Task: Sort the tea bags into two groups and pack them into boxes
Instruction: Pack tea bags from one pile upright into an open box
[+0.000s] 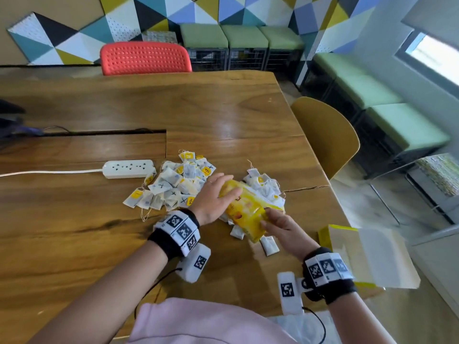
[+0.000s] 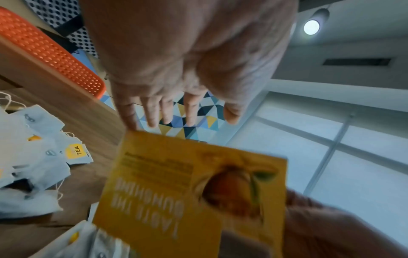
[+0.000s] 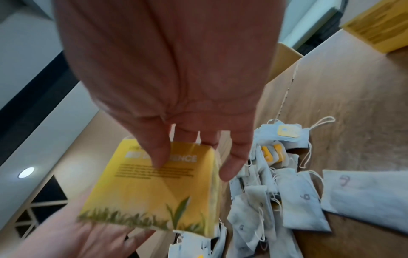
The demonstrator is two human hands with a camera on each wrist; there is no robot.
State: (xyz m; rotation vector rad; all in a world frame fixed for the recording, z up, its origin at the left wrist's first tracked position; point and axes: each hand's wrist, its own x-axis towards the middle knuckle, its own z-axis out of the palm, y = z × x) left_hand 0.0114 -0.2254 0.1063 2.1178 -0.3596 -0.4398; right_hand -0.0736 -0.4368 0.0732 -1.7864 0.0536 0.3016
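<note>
Two heaps of white tea bags lie on the wooden table (image 1: 223, 115): a left heap (image 1: 173, 182) (image 2: 39, 157) with X marks and yellow tags, and a right heap (image 1: 265, 184) (image 3: 276, 183) with handwritten marks. A yellow tea box (image 1: 246, 212) (image 2: 176, 192) (image 3: 150, 192) is held tilted above the right heap. My right hand (image 1: 278, 224) (image 3: 196, 139) pinches its near end between thumb and fingers. My left hand (image 1: 223, 192) (image 2: 172, 97) rests straight, spread fingers on its far end. A second yellow box (image 1: 367, 256) (image 3: 379, 29) lies open at the table's right edge.
A white power strip (image 1: 129, 168) with its cable lies left of the heaps, near a cable slot (image 1: 99, 132) in the table. A red chair (image 1: 146, 58) stands at the far side, a yellow chair (image 1: 327, 137) at the right edge. Loose tea bags (image 1: 268, 244) lie under the held box.
</note>
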